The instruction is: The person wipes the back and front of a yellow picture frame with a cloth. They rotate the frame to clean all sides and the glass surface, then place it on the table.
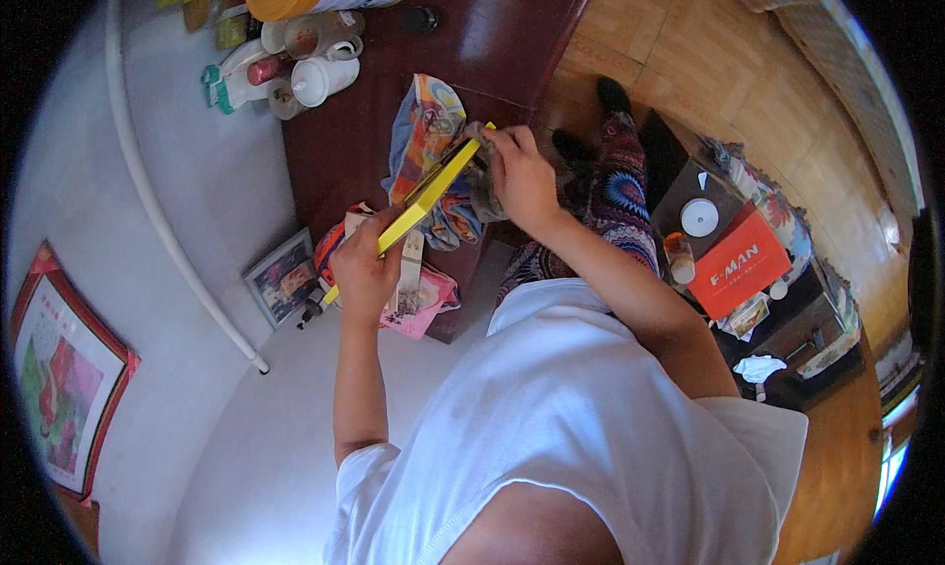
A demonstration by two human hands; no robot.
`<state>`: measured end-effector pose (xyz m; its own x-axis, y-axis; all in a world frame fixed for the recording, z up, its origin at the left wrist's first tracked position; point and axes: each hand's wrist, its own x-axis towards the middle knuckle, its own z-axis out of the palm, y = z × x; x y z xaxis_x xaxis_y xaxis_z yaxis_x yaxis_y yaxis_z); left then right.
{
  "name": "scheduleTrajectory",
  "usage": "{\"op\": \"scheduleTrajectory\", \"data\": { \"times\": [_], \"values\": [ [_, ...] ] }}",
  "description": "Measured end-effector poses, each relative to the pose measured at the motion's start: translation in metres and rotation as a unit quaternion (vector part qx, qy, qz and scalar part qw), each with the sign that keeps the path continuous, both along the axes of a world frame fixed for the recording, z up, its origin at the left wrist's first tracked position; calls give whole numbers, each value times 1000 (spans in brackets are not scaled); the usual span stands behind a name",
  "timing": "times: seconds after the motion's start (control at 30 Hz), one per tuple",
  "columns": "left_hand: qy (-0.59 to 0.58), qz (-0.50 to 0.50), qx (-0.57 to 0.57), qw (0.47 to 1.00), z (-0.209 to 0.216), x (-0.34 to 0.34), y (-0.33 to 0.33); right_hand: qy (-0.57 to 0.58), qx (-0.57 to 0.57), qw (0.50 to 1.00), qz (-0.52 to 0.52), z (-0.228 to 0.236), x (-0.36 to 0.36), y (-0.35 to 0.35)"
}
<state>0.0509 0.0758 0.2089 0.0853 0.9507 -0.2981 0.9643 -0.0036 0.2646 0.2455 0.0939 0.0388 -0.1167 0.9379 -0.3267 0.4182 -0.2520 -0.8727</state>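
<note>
My left hand (364,270) is gripping a flat yellow item (425,196) at seven o'clock; my right hand (522,176) is clutching a grey cloth (480,176) against its one o'clock end.

I see the desk (492,33) running toward twelve o'clock. On it, a cloth (425,132) lies beneath a flat board (433,186); my left hand (366,270) grips its seven o'clock end, my right hand (520,176) its one o'clock end. Jugs (320,78) stand at eleven o'clock. A picture frame (283,277) leans at nine o'clock. A box (738,260) sits at three o'clock.
</note>
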Motion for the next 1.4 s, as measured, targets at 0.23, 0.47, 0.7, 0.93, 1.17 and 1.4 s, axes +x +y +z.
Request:
{"op": "scheduleTrajectory", "data": {
  "times": [0.23,0.47,0.7,0.93,1.17,1.4],
  "values": [
    [-37,26,2,999,4,-8,-5,-166,120,975,86,-54,2,6],
    [-67,105,13,992,11,-40,-36,-14,-10,1000,-23,-53,1,7],
    [-67,76,21,995,10,-19,-17,75,-51,996,-10,-24,-14,13],
    [-2,36,8,999,3,-16,1,182,75,980,-22,51,-15,6],
    [-8,23,31,999,0,-21,5,157,216,964,16,101,-14,17],
    [3,28,10,1000,2,-15,16,94,167,981,8,44,-9,22]
  ]
}}
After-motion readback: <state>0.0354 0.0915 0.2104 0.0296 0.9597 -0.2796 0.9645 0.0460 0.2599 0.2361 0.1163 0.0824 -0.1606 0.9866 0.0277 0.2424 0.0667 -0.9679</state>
